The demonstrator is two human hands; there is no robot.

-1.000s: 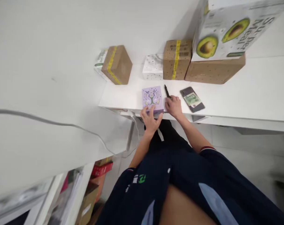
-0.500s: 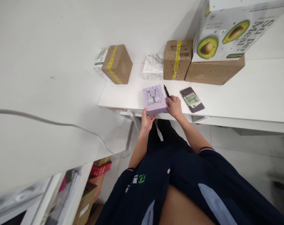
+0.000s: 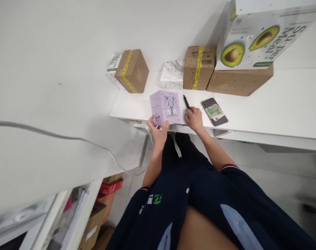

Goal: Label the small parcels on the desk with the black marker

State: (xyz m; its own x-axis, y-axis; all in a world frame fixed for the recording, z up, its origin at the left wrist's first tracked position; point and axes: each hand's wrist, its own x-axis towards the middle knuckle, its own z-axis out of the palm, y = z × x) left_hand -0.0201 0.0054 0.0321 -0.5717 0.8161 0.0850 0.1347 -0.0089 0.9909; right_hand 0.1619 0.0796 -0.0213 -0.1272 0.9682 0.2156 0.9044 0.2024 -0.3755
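A small lilac box (image 3: 171, 109) with a printed figure on its face is tilted and turned at the desk's front edge, showing its dotted side. My left hand (image 3: 158, 132) grips its lower edge, thumb on the front and fingers at the left side. On the desk to the right, my right hand (image 3: 194, 118) has its fingers curled around the near end of a black pen (image 3: 186, 101). The pen's far end sticks out past the fingers. Close by on the right lies a dark phone (image 3: 214, 111) with a green-and-white card on its back.
Along the back of the white desk (image 3: 285, 104) stand a taped brown carton (image 3: 199, 67), a white dotted box (image 3: 171, 74) and a wide brown carton (image 3: 238, 81) under a large avocado-print box (image 3: 262, 41). Another taped carton (image 3: 133, 71) is at left. A grey cable (image 3: 69, 137) crosses the left.
My left hand has turned and tilted the lilac box, shifting it slightly left, so its left side now shows. My right hand and the pen have stayed put.
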